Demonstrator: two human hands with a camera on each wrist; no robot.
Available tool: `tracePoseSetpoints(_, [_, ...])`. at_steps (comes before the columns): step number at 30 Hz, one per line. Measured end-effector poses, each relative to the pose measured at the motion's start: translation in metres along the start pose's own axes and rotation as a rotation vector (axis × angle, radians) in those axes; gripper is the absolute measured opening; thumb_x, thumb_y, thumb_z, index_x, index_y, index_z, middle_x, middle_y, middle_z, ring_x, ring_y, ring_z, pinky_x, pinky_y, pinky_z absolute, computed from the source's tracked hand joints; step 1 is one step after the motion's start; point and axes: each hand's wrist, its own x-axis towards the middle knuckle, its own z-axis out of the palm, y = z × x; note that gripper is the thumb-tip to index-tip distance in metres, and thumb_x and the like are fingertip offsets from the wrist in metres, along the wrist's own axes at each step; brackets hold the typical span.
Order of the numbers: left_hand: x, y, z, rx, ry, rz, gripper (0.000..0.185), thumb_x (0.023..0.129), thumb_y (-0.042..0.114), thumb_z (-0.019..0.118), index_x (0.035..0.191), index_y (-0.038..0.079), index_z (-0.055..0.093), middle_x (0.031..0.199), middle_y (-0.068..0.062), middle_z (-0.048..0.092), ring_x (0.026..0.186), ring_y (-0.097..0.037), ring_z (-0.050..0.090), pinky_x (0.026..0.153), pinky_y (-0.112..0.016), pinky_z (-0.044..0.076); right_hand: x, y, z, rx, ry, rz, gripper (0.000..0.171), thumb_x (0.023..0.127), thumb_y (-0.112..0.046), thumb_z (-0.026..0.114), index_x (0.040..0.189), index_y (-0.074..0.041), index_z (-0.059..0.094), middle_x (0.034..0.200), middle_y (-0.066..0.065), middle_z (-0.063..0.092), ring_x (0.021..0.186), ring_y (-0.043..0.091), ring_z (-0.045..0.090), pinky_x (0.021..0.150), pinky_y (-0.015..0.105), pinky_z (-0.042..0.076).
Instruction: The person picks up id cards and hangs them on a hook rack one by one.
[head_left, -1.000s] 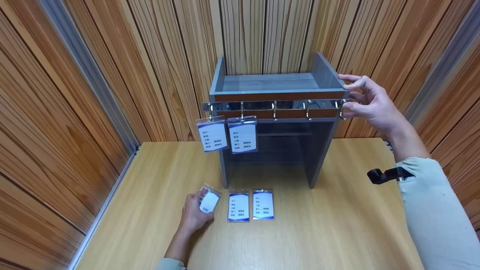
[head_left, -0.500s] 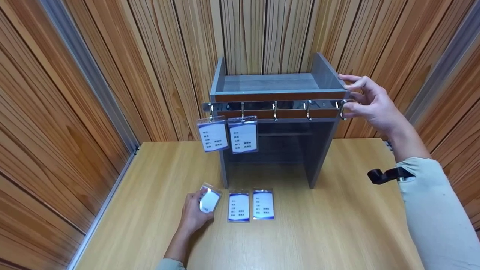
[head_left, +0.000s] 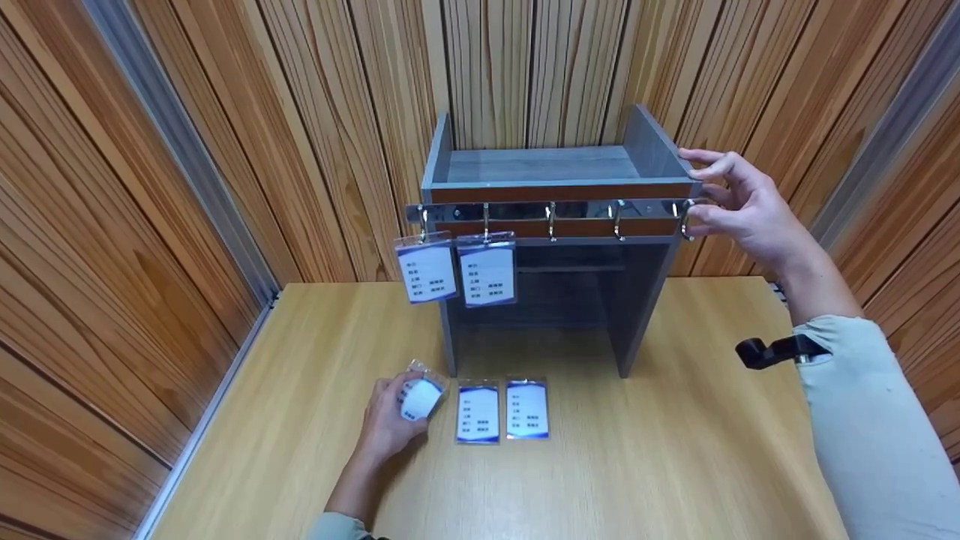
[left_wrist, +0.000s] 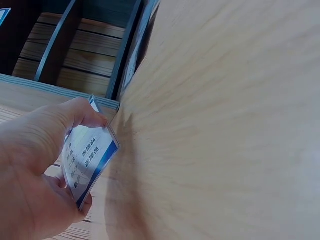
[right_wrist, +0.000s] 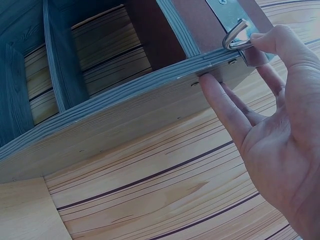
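Observation:
My left hand (head_left: 386,421) grips an ID badge (head_left: 421,399) in a clear holder by its edges, just above the table. In the left wrist view, this badge (left_wrist: 90,157) bends slightly between thumb and fingers. Up at the right end of the grey shelf unit (head_left: 651,300), my right hand (head_left: 750,206) holds its upper corner. The right wrist view shows the thumb against the end hook (right_wrist: 235,37) and the fingertips on the side panel (right_wrist: 150,95). Two badges hang from the metal hook rail (head_left: 517,212): a left one (head_left: 427,274) and a right one (head_left: 487,277).
Two more badges, one nearer the left (head_left: 478,414) and one to its right (head_left: 527,410), lie face up side by side on the wooden table (head_left: 637,465). Three hooks to the right on the rail carry nothing. Wood-panelled walls (head_left: 225,150) enclose the table.
The badge in my left hand has turned and risen slightly, with the fingers shifting a little along it. My right hand stays at the shelf corner.

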Motion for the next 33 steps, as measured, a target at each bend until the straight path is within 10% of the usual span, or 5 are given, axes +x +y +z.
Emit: tracePoseSetpoints(33, [-0.004, 0.025, 0.010, -0.053, -0.040, 0.044, 0.075, 0.088, 0.003, 0.091, 0.152, 0.029, 0.065, 0.144, -0.013, 0.056, 0.135, -0.036, 0.056, 0.116, -0.065, 0.049, 0.001, -0.001, 0.000, 0.008, -0.005, -0.016, 0.032, 0.107, 0.007, 0.065, 0.137, -0.005, 0.062, 0.172, -0.003, 0.049, 0.136, 0.012, 0.072, 0.089, 0.028, 0.068])
